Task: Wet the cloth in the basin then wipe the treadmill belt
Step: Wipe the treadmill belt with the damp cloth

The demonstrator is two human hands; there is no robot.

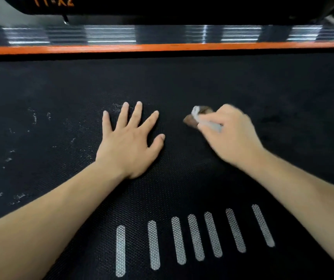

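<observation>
Treadmill belt point(182, 77), orange rail point(162, 47) behind, L hand point(129, 142) flat, R hand point(230, 136) w/ cloth point(198, 116)

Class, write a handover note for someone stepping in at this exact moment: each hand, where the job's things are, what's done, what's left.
Left hand: open, palm flat on the treadmill belt, fingers spread.
Right hand: grips the bunched cloth against the belt, right of the left hand; motion-blurred.
Basin: not in view; cloth's wetness cannot be told.
Done: wiping appears under way mid-belt.
Left: white specks on the belt beyond the left hand, then the rest.
</observation>
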